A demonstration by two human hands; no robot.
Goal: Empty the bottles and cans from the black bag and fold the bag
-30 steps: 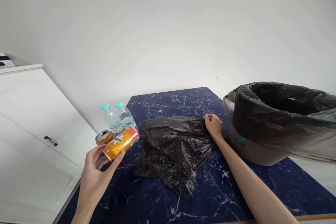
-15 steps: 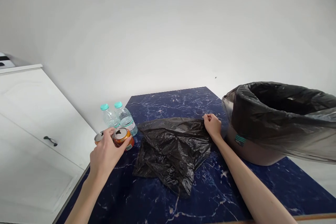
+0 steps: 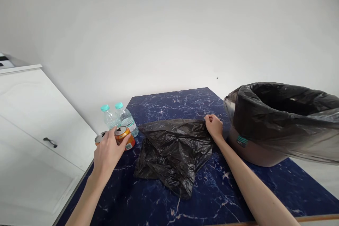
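My left hand [image 3: 108, 150] has its thumb and fingers around an orange drink can [image 3: 124, 136] at the left side of the table. A second can [image 3: 100, 137] is partly hidden behind that hand. Two clear plastic bottles with turquoise caps, a left bottle [image 3: 109, 116] and a right bottle [image 3: 127, 118], stand just behind the cans. At the middle of the table a crumpled black plastic bag [image 3: 174, 152] lies spread out. My right hand [image 3: 214, 126] is closed at the bag's far right corner, its fingers curled on the edge.
On the right stands a brown bin [image 3: 256, 153] lined with a black bag [image 3: 275, 120] folded over its rim. Blue marble-patterned table [image 3: 169, 104] runs up to a white wall. A white cabinet [image 3: 39, 141] with a dark handle is on the left.
My left hand has turned slightly and shifted a little to the right on the orange can, which shows more of its side. My right hand and the bag have hardly moved.
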